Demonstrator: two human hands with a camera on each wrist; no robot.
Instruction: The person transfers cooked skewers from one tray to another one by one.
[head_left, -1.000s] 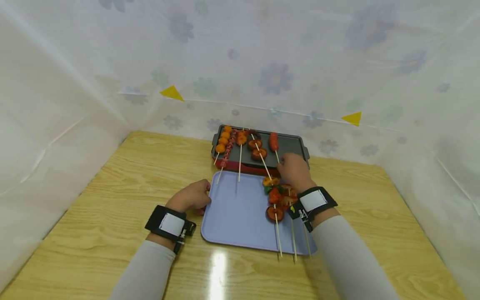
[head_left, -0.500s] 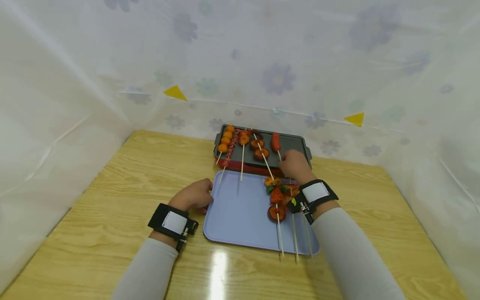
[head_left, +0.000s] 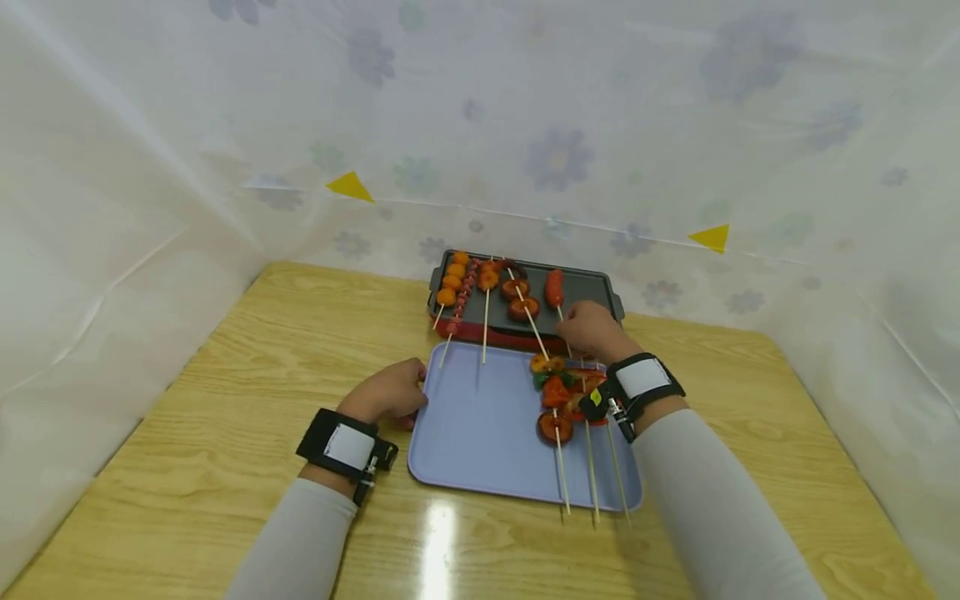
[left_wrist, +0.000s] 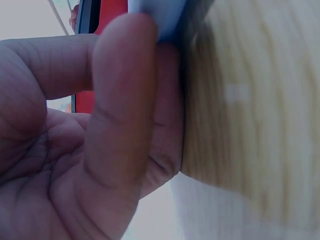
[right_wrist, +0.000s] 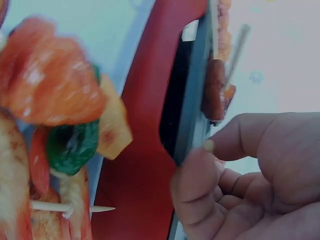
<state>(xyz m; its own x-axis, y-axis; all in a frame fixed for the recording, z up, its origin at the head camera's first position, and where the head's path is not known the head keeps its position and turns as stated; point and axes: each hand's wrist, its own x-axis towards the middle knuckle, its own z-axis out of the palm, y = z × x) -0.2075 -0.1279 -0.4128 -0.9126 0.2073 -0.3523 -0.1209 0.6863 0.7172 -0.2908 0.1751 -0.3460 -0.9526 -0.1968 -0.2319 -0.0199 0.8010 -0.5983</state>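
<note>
At the griddle's front edge my right hand (head_left: 592,327) pinches the wooden stick of a sausage skewer (head_left: 554,288) between thumb and forefinger. The red sausage lies toward the back of the dark griddle plate (head_left: 588,290). In the right wrist view, the stick's blunt end (right_wrist: 208,145) shows between the fingertips. My left hand (head_left: 390,389) grips the left rim of a lilac tray (head_left: 480,454); its thumb and fingers meet at the tray's edge in the left wrist view. A mixed vegetable skewer (head_left: 556,390) lies on the tray's right side, beside other skewers partly hidden by my right wrist.
Left on the griddle lie a skewer of orange balls (head_left: 452,277), a thin pink meat skewer (head_left: 460,307) and more skewers, some sticks overhanging the tray. The red griddle base (head_left: 495,337) stands right behind the tray. A floral plastic sheet (head_left: 555,158) hangs behind the wooden table (head_left: 285,350).
The sausage skewer has shifted slightly toward me and to the right with my right hand. My left hand keeps its place at the tray's rim. The head view has shifted a little.
</note>
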